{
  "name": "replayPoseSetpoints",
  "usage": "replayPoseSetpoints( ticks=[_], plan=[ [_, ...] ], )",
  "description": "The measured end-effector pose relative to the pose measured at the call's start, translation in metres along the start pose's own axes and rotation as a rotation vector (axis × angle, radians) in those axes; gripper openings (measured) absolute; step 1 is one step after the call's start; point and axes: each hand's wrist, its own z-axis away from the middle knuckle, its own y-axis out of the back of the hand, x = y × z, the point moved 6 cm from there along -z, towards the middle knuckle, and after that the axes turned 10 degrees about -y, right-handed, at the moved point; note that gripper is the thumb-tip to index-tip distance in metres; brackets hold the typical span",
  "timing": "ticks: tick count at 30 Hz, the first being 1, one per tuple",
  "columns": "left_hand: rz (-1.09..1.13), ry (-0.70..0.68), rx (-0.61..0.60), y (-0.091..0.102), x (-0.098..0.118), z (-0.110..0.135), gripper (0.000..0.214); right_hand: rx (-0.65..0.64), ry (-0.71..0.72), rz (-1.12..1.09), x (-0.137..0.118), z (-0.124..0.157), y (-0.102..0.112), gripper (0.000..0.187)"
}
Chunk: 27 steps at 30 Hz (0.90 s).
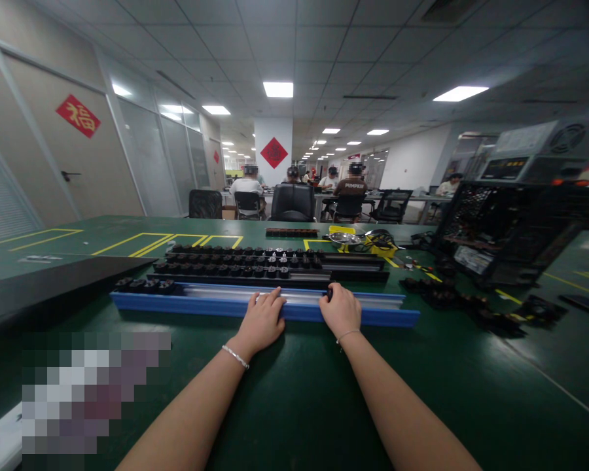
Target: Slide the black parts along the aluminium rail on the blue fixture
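A long blue channel rail [191, 305] with a pale metallic inside lies across the green table in front of me. Several small black round parts [150, 285] sit in its left end. My left hand [264, 317] rests on the rail's near wall, fingers apart, fingertips reaching over the channel. Further right, my right hand [342, 309] is closed on a black round part [330, 294], right at the channel. Most of that part is hidden by the fingers. Behind the blue rail lie black rails [353, 277] carrying rows of similar parts, some with pale metallic tops.
An open black computer case [476, 229] stands at the right, with loose black parts [442, 294] before it. A round metal dish [346, 239] is at the back. A dark panel [53, 288] and a blurred-out item [93, 392] lie left. People sit beyond the table.
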Motion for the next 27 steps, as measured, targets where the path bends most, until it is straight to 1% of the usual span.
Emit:
replayPoseSetpoints(
  ticks=[13,27],
  plan=[
    [0.0,0.006,0.001,-0.0005,0.0,-0.0003,0.039,-0.006,-0.003,0.021,-0.0001,-0.0006,-0.0003,0.029],
    [0.01,-0.001,0.004,-0.0012,-0.001,0.0001,0.038,-0.002,-0.016,-0.051,0.0018,-0.0004,-0.0007,0.036]
  ],
)
